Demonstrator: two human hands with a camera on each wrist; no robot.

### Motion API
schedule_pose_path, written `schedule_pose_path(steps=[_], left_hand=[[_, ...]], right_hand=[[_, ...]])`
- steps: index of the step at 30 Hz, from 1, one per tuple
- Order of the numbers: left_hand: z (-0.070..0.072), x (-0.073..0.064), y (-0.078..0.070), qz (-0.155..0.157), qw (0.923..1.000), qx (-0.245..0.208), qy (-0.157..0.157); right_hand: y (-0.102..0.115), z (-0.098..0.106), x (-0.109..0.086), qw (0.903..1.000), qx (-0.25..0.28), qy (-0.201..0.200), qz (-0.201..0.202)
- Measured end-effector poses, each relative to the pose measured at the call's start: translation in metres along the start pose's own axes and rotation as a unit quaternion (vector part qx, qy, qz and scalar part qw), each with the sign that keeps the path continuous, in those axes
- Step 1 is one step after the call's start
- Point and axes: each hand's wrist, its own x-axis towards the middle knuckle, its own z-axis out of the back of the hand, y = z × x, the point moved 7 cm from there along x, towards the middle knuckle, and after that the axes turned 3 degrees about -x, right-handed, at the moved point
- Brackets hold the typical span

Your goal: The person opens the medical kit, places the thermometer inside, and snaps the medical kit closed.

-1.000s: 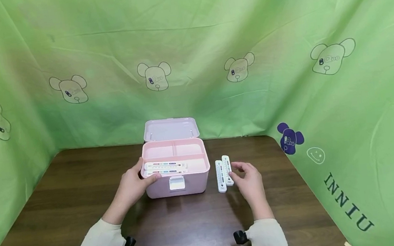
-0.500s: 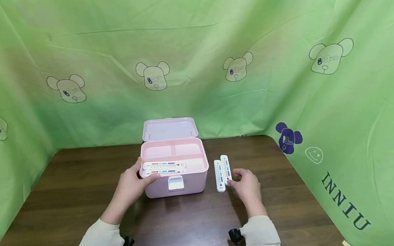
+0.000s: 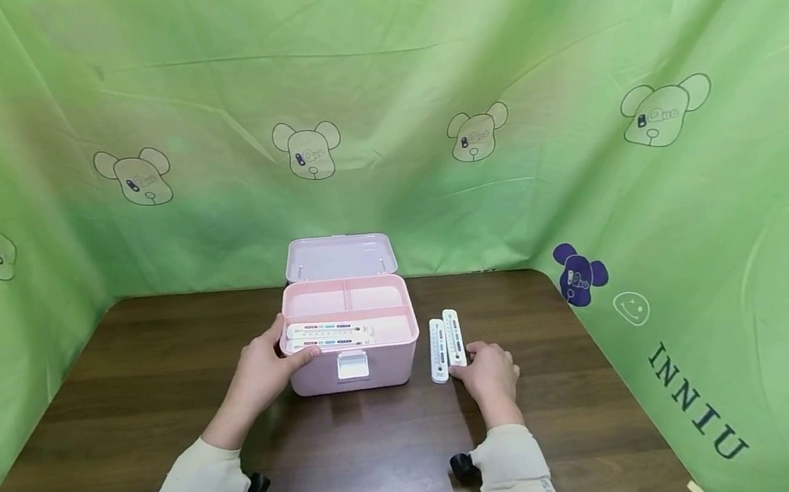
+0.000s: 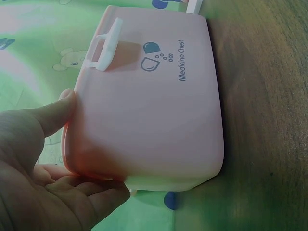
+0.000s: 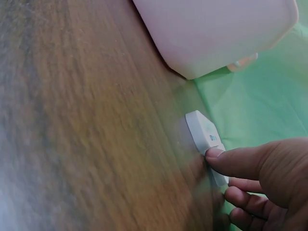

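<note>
A pink medicine chest (image 3: pixel 382 370) stands with its lid (image 3: pixel 340 259) raised behind it. My left hand (image 3: pixel 262 365) holds its left front corner; in the left wrist view the thumb (image 4: pixel 65 101) presses the rim and the fingers lie along the side. Two white thermometers (image 3: pixel 326 329) lie in the chest's front compartment, partly behind my thumb. Beside the chest, a left thermometer (image 3: pixel 438 349) and a right thermometer (image 3: pixel 453 336) lie nearly parallel on the table. My right hand (image 3: pixel 489 370) touches the right one's near end with its thumb, fingers loosely bent beside it.
Behind the front compartment are two smaller compartments (image 3: pixel 315 300) split by a divider (image 3: pixel 346 296). A white latch (image 3: pixel 352 364) sticks out from the chest's front. Green printed cloth (image 3: pixel 370 73) walls off the back and sides of the brown wooden table (image 3: pixel 365 469).
My right hand has slid a little nearer and leftward along the right thermometer, its thumb now at the near end. The left hand and the chest stay in place.
</note>
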Motion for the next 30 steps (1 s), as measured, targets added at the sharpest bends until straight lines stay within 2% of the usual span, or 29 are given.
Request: schedule_pose_path(steps=[7,14,23,30], left_hand=[[0.0,0.0,0.0,0.002,1.0,-0.002,-0.001],[0.0,0.0,-0.001,-0.006,1.0,-0.003,-0.004],[0.0,-0.001,0.002,0.001,1.0,-0.003,-0.004],[0.0,-0.001,0.002,0.006,1.0,-0.003,-0.002]], right_hand=[[0.0,-0.003,0.002,0.9998,-0.007,-0.006,-0.018],[-0.002,0.0,0.008,0.9997,-0.019,-0.003,-0.014],[-0.012,0.009,0.013,0.9992,0.024,0.025,-0.019],[-0.022,0.018,0.022,0.9973,0.06,0.043,0.001]])
